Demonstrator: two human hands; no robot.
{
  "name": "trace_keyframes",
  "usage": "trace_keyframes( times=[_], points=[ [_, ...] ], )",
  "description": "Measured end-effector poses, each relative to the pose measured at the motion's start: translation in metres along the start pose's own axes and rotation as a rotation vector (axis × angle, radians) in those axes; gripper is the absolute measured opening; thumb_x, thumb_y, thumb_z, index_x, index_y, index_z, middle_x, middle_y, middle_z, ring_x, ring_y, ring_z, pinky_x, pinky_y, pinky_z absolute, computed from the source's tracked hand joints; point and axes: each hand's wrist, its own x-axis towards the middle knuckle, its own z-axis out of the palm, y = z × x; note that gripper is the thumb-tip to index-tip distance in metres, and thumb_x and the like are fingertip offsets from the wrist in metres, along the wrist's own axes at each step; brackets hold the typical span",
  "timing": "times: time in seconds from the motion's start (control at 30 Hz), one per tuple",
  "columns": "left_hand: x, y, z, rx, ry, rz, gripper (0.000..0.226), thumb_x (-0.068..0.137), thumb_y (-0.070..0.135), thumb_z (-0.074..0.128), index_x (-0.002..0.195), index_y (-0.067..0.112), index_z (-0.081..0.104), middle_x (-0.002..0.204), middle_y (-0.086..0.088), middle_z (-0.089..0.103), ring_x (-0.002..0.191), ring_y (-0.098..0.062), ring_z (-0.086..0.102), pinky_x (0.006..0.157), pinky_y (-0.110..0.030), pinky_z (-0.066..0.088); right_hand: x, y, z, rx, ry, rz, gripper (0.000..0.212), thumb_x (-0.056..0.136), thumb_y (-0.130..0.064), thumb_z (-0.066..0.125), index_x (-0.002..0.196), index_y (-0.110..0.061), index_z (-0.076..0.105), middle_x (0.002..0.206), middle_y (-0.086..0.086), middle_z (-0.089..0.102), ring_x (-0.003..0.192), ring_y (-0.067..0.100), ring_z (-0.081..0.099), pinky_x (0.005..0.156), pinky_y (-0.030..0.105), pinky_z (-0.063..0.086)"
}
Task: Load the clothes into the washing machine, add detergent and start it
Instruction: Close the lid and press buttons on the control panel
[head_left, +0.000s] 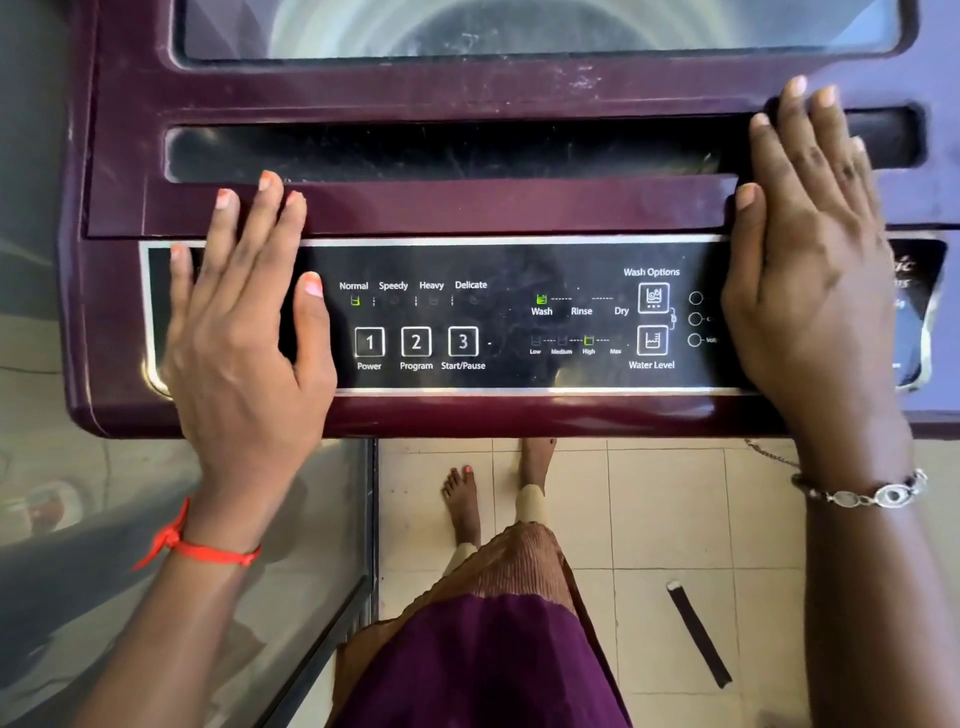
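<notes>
Handling: maroon top-loading washing machine (104, 374) likely heavy, rigid, glossy; nothing to lift, only a light press on the square white-outlined Start/Pause button (463, 341).
Look: glass-windowed lid (493, 208) down; black control panel (519, 260) lit at Normal, Wash, High.
Location: directly ahead, over beige tiled floor (649, 519).
Fingers: left hand (244, 332), right hand (810, 270) flat, straight, holding nothing, resting on panel ends.

Soft, even light fills the view, and the floor tiles (670, 509) are the brightest part. Pale glare streaks the glossy top of the washing machine (467, 208), and its lid window (519, 26) looks hazy. The control panel (509, 364) lettering is sharp, with green indicators glowing. The left edge is blurred, and straight lines bow near the corners.
</notes>
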Motion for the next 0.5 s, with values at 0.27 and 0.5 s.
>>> trace_keyframes(
  times=[0.27,0.5],
  points=[
    [-0.0006,-0.0003,0.0008,-0.022,0.011,0.01,0.041,0.099,0.019,0.033,0.138,0.01,0.042,0.144,0.006,0.032,0.141,-0.02,0.028,0.116,-0.02,0.006,-0.0028,0.0,0.003,0.022,0.033,-0.018,0.045,0.1,-0.022,0.026,0.139,-0.003,0.036,0.15,0.014,0.03,0.141,0.024,0.023,0.116,0.03,0.011],
    [0.0005,0.0002,-0.0002,-0.046,0.01,-0.003,0.041,0.098,0.016,0.036,0.137,0.009,0.044,0.144,0.003,0.035,0.14,-0.021,0.028,0.117,-0.021,0.007,-0.0076,-0.0012,0.0031,0.035,0.038,-0.026,0.045,0.099,-0.022,0.027,0.139,-0.002,0.036,0.149,0.012,0.033,0.14,0.024,0.026,0.116,0.028,0.01]
  ],
)
